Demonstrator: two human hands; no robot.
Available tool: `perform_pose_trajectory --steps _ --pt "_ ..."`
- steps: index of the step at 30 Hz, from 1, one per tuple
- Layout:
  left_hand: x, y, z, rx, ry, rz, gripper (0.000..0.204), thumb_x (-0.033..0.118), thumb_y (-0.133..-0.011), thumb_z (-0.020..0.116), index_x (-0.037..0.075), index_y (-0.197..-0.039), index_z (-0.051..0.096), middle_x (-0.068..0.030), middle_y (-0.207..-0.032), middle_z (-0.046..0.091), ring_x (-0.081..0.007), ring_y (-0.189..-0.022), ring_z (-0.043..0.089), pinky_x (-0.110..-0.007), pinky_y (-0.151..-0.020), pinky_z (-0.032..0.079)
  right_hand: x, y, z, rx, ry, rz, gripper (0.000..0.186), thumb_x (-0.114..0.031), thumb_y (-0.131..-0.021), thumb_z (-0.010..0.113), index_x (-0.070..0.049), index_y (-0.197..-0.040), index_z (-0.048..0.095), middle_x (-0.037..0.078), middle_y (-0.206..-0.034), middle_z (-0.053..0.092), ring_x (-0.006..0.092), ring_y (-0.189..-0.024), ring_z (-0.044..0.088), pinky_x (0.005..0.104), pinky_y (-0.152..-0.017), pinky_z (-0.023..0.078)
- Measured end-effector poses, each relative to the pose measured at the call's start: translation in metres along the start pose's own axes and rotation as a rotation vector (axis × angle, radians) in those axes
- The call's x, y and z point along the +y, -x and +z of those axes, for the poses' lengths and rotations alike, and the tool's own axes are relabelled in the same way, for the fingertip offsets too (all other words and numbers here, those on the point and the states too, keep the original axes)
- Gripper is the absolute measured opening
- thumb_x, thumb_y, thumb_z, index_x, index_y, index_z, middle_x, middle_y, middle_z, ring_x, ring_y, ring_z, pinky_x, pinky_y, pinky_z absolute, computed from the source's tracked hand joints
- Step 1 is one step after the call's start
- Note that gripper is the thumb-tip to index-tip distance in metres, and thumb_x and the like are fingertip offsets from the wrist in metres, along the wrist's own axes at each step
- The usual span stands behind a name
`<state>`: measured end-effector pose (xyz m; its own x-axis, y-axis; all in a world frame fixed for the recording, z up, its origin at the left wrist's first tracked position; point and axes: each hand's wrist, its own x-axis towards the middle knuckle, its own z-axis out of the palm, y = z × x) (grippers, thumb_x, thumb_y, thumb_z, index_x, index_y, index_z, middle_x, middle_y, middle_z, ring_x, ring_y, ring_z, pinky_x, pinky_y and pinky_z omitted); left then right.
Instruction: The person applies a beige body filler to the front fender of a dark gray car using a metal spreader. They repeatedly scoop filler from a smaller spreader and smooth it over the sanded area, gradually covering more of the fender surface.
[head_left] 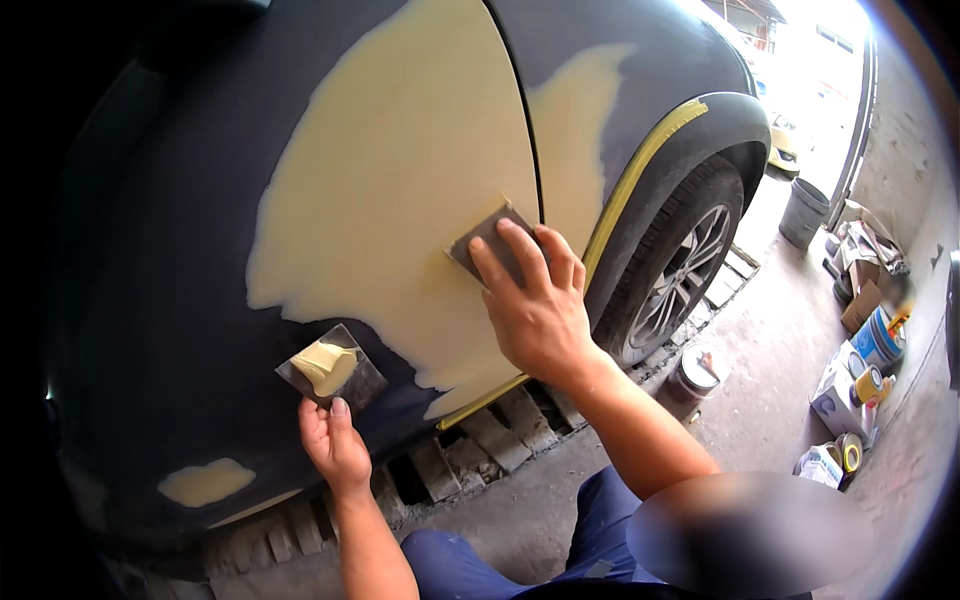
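Observation:
My left hand [340,450] grips the lower corner of a thin square plate [368,384], held up near the dark car door. A mound of pale yellow filler putty [327,366] sits on that plate. With fingers spread over it, my right hand [545,315] holds a flat grey spreader [491,229] against the door. Under the spreader is a large pale yellow filler patch [400,190], which covers much of the dark panel [190,250]. The patch continues past the door seam towards the wheel arch.
Yellow masking tape [640,180] follows the wheel arch above the tyre [672,235]. On the floor at right stand an open can [697,374], a dark bucket [803,213], a blue tin [878,340] and a white box [838,398]. Slatted blocks [490,440] run below the car.

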<state>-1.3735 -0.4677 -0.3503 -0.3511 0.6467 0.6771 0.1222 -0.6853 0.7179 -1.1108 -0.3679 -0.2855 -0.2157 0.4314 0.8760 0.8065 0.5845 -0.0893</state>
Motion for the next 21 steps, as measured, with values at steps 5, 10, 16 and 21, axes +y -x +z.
perform_pose_trajectory --steps 5,10,16,21 --pt "0.0 0.001 0.004 -0.017 0.032 0.005 0.035 0.002 -0.094 0.047 -0.005 -0.128 0.049 -0.0138 -0.125 0.057 -0.0188 -0.116 0.052 -0.034 -0.103 0.037 -0.008 0.013 -0.019 -0.062 -0.054 0.095 0.053 -0.015 -0.08 0.063 -0.016 -0.133 0.054 0.012 -0.141 0.041 0.0392 -0.125 0.036 0.0515 -0.099 0.033" --pt "-0.001 0.002 0.002 -0.004 0.096 -0.024 0.035 0.003 -0.093 0.049 -0.006 -0.126 0.05 -0.0142 -0.123 0.058 -0.0191 -0.116 0.053 -0.032 -0.102 0.036 -0.018 -0.017 -0.016 0.004 -0.042 0.133 0.055 -0.014 -0.079 0.068 -0.013 -0.132 0.055 0.014 -0.141 0.041 0.0393 -0.124 0.037 0.0503 -0.101 0.035" --pt "0.002 0.001 0.004 -0.028 0.101 -0.029 0.032 0.004 -0.092 0.05 -0.005 -0.123 0.051 -0.0127 -0.12 0.058 -0.0181 -0.112 0.053 -0.031 -0.1 0.037 -0.01 0.029 0.022 0.063 -0.117 0.196 0.058 -0.015 -0.078 0.068 -0.011 -0.134 0.053 0.017 -0.139 0.043 0.0407 -0.117 0.042 0.0502 -0.094 0.038" --pt "0.004 0.0 0.007 -0.016 0.104 -0.066 0.032 0.003 -0.091 0.05 -0.005 -0.122 0.052 -0.0127 -0.119 0.058 -0.0182 -0.113 0.053 -0.032 -0.101 0.036 -0.022 0.055 0.035 0.073 -0.199 0.233 0.058 -0.015 -0.077 0.069 -0.008 -0.133 0.054 0.02 -0.137 0.045 0.0417 -0.114 0.043 0.0494 -0.094 0.039"
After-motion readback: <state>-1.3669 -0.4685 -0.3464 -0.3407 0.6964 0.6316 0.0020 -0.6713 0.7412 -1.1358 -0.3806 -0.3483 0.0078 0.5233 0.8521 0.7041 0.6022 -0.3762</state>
